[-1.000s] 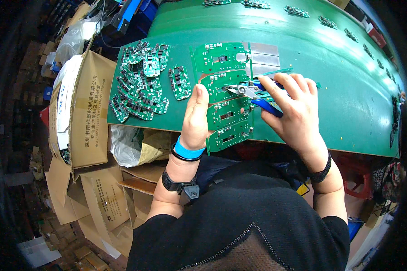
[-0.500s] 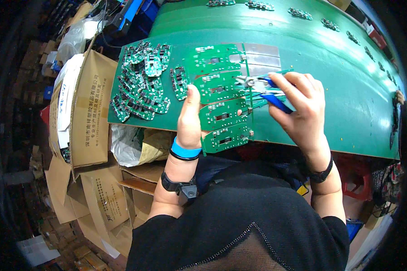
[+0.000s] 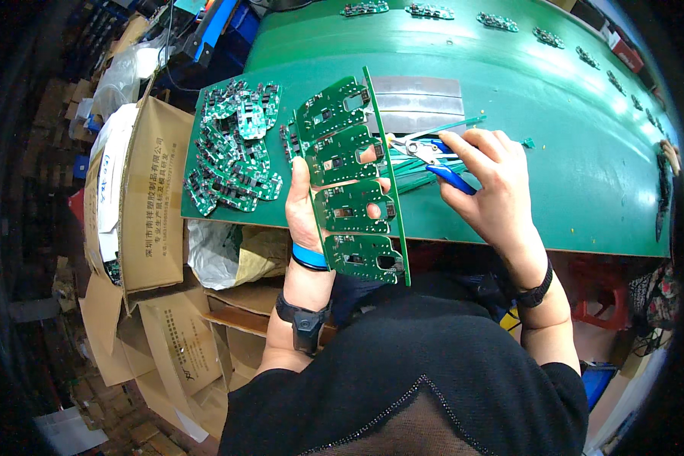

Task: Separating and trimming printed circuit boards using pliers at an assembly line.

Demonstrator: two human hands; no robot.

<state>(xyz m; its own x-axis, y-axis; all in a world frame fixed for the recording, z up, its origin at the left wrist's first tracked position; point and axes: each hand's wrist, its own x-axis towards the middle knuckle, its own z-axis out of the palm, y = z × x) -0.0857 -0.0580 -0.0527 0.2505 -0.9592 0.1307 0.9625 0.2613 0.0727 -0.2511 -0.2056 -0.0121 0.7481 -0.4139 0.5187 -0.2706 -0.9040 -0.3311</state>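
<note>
A panel of several joined green circuit boards (image 3: 344, 144) is gripped by my left hand (image 3: 304, 209), thumb on the near-left edge and fingers behind, some fingertips showing through its cut-outs. The panel is tilted, with a thin green edge strip along its right side. In my right hand (image 3: 494, 178) is a pair of blue-handled side cutters (image 3: 452, 177), their jaws beside that strip. Thin green offcut strips (image 3: 425, 181) lie on the table under the cutters. A heap of separate circuit boards (image 3: 232, 152) lies left of the panel.
Grey flat strips (image 3: 418, 102) lie on the green table (image 3: 509, 91) behind the panel. A row of circuit boards (image 3: 498, 21) runs along the far side. At the left stand cardboard boxes (image 3: 159, 190) and a plastic bag (image 3: 213, 254). A red stool (image 3: 596, 292) is at lower right.
My left hand has tilted the panel, raising its right edge and shifting it slightly left and nearer. The cutters have moved a little left and down, staying in my right hand.
</note>
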